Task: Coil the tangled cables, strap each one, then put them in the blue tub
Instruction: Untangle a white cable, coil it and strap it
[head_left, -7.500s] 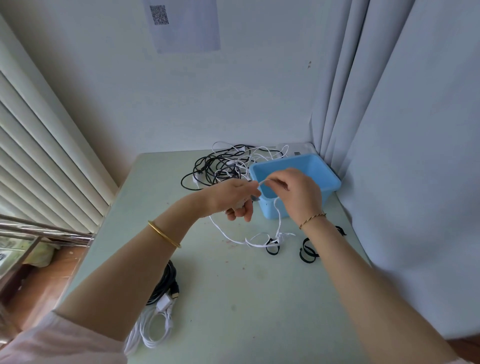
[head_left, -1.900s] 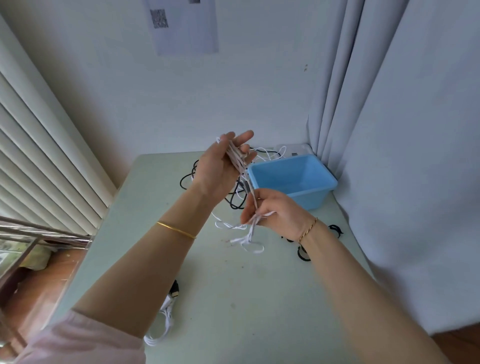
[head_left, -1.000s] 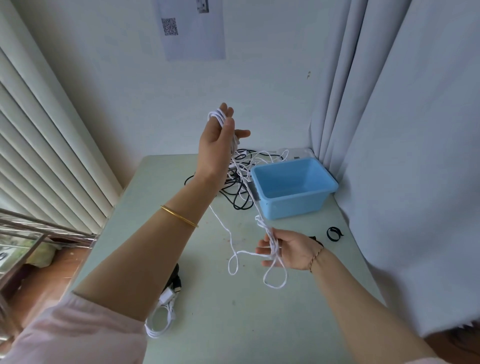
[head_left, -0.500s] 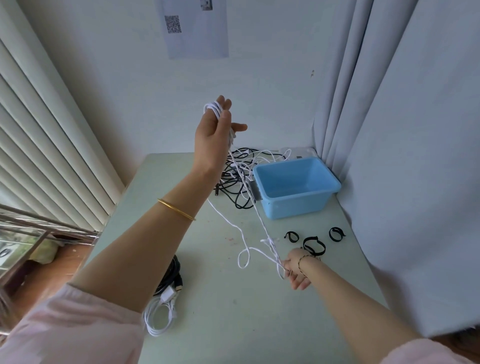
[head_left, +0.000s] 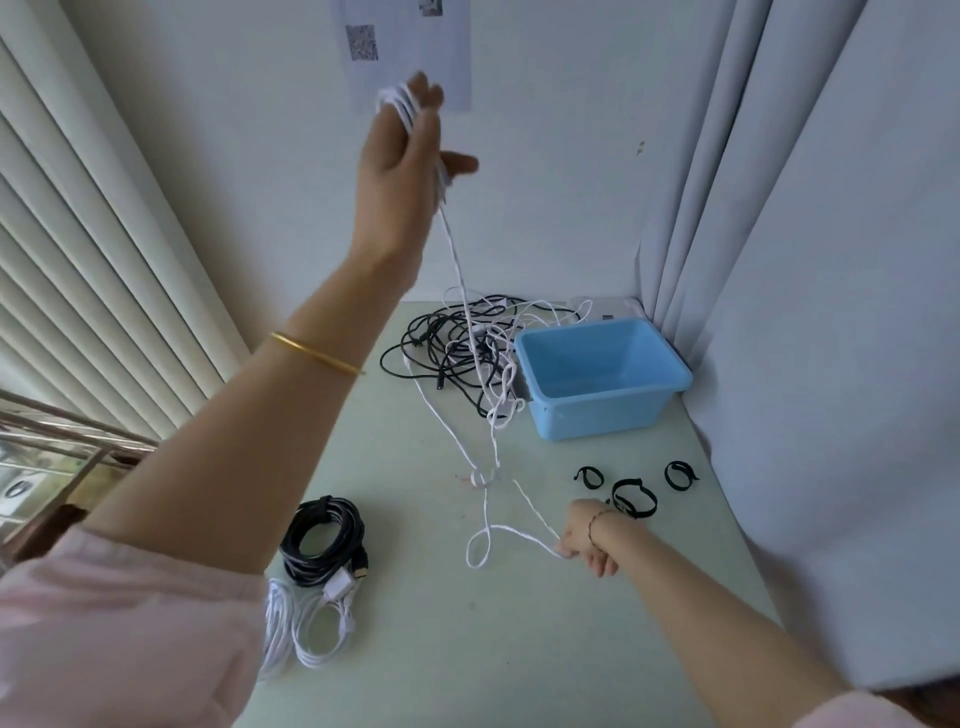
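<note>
My left hand is raised high in front of the wall, with several loops of a white cable wound over its fingers. The cable runs down across the table to my right hand, which pinches its lower part low over the table near the front right. A tangle of black and white cables lies at the back, left of the blue tub. Three black straps lie right of my right hand.
A coiled black cable and a coiled white cable lie at the table's front left. Curtains hang close on the right, blinds on the left. A white power strip sits behind the tub.
My left hand has risen higher with the wound loops. My right hand has slid down and back along the cable, drawing it out across the table.
</note>
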